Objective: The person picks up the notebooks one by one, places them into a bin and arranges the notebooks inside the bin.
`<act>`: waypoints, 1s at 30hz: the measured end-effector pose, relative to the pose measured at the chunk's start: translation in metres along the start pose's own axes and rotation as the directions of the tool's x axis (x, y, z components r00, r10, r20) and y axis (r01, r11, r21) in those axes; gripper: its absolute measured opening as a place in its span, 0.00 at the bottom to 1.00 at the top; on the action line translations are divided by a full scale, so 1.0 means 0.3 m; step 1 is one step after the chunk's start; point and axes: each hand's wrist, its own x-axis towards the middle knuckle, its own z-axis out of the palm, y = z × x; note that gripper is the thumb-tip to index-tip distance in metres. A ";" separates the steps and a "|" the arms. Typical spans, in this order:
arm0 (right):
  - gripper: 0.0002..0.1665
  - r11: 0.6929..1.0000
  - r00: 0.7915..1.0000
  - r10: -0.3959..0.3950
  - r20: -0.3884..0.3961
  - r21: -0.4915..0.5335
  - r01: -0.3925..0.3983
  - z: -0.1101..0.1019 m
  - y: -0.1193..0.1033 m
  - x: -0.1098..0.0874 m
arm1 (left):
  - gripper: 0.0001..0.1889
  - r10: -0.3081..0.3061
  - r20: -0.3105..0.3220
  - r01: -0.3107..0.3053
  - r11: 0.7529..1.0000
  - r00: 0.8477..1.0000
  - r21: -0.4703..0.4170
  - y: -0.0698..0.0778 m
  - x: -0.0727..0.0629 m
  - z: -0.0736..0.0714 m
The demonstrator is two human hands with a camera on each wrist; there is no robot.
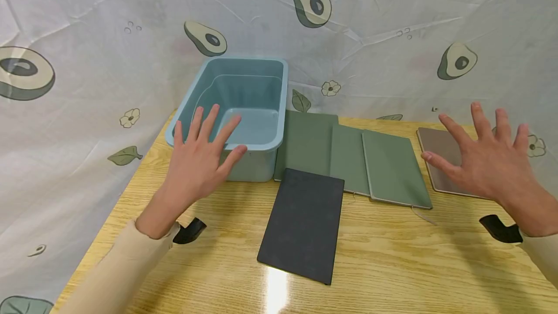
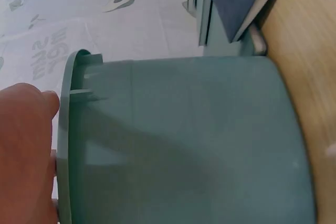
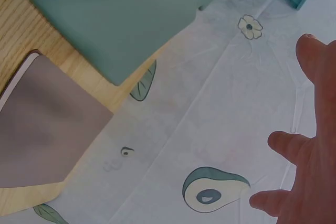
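My left hand (image 1: 196,161), fingers spread, hovers over the near rim of a blue plastic bin (image 1: 250,164) in the head view. In the left wrist view the bin's outer wall (image 2: 194,140) fills the middle, with part of the hand (image 2: 23,150) at its rim. Far right, my right hand (image 1: 492,164) is spread above a brown notebook (image 1: 440,154) and holds nothing. A black notebook (image 1: 302,224) lies between the hands, nearer to me. Behind it lie several green notebooks (image 1: 394,166), partly overlapping; one reaches the bin's side.
Everything stands on a wooden table (image 1: 209,275). A pale cloth (image 1: 144,23) printed with avocados hangs behind the table and down its left side. Thin ribbon markers (image 1: 423,215) trail from the green notebooks. The bin's inside shows only its bare floor.
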 end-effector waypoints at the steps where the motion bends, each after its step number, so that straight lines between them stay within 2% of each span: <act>1: 0.54 1.000 1.000 0.000 -0.002 -0.001 0.000 0.000 0.001 0.000 | 0.34 0.002 -0.008 -0.002 1.000 1.000 0.005 -0.001 -0.012 0.004; 6: 0.54 1.000 1.000 0.002 -0.004 -0.006 -0.002 0.000 0.003 0.001 | 0.34 0.021 -0.099 -0.020 1.000 0.995 0.017 -0.002 -0.074 0.033; 9: 0.54 1.000 1.000 -0.001 -0.007 -0.006 0.001 0.001 0.005 0.001 | 0.34 0.044 -0.181 -0.041 0.999 0.983 0.018 -0.001 -0.105 0.056; 12: 0.54 1.000 1.000 0.000 -0.009 -0.002 0.000 0.002 0.005 0.001 | 0.34 0.076 -0.267 -0.069 0.997 0.961 0.033 -0.005 -0.120 0.083; 14: 0.53 1.000 1.000 0.003 -0.009 0.005 -0.003 0.003 0.006 -0.001 | 0.33 0.101 -0.323 -0.090 0.995 0.941 0.048 -0.009 -0.124 0.102; 16: 0.53 1.000 1.000 0.008 -0.010 0.013 -0.008 0.006 0.007 -0.002 | 0.32 0.121 -0.362 -0.106 0.993 0.925 0.061 -0.014 -0.125 0.117; 19: 0.53 0.999 1.000 0.013 -0.017 0.029 -0.013 0.015 0.011 -0.003 | 0.31 0.135 -0.384 -0.115 0.990 0.913 0.076 -0.018 -0.125 0.132; 25: 0.53 0.997 0.999 0.035 0.002 0.063 -0.035 0.038 0.028 -0.001 | 0.31 0.139 -0.371 -0.112 0.989 0.918 0.095 -0.021 -0.127 0.138; 30: 0.54 0.994 0.997 0.059 0.044 0.093 -0.063 0.069 0.058 0.004 | 0.31 0.145 -0.396 -0.113 0.988 0.907 0.104 -0.022 -0.126 0.141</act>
